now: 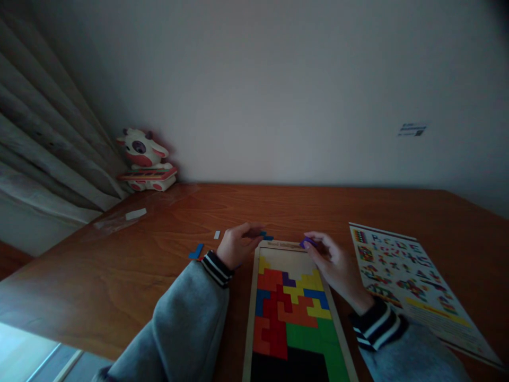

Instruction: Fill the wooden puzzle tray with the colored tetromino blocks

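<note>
A wooden puzzle tray (250, 329) lies in front of me, with red, orange, yellow, blue and green block pieces fitted together and a bare strip at its far end. My right hand (332, 265) pinches a small purple piece (308, 242) over the tray's far right corner. Just left of the tray's far left corner, my left hand (238, 244) has its fingers bent toward a blue piece (267, 236) on the table. Whether its fingertips touch anything is not clear. Another blue piece (196, 251) lies left of my left wrist, with a bit of red beside it.
A printed pattern sheet (409, 281) lies right of the tray. On the wooden table (178, 217) are a small white piece (217, 234) and a white strip on clear plastic (135, 214). A cow toy (147, 159) stands at the back left, beside a curtain (47, 132).
</note>
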{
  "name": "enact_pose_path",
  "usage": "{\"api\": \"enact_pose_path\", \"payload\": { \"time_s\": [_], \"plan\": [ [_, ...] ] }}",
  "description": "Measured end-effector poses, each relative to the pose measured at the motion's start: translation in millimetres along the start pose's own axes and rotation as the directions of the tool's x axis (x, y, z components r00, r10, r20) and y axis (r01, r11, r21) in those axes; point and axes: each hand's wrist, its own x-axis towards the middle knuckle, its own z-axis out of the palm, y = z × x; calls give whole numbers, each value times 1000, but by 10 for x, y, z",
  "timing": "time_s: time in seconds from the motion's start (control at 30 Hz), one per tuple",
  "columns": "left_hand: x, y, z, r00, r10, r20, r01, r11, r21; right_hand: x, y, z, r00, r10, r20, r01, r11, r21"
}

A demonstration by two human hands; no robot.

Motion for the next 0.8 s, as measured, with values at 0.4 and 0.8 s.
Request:
{"api": "enact_pose_path", "payload": {
  "time_s": [0.4, 0.8],
  "plan": [
    [-159, 282, 477, 984, 76, 159, -58, 991, -119, 13, -67, 12, 1000, 4, 4, -4, 1000, 27],
    [-119, 243, 454, 982, 0, 190, 5, 1000, -28, 12, -44, 12, 1000, -1, -5, 1, 1000, 28]
  ]
}}
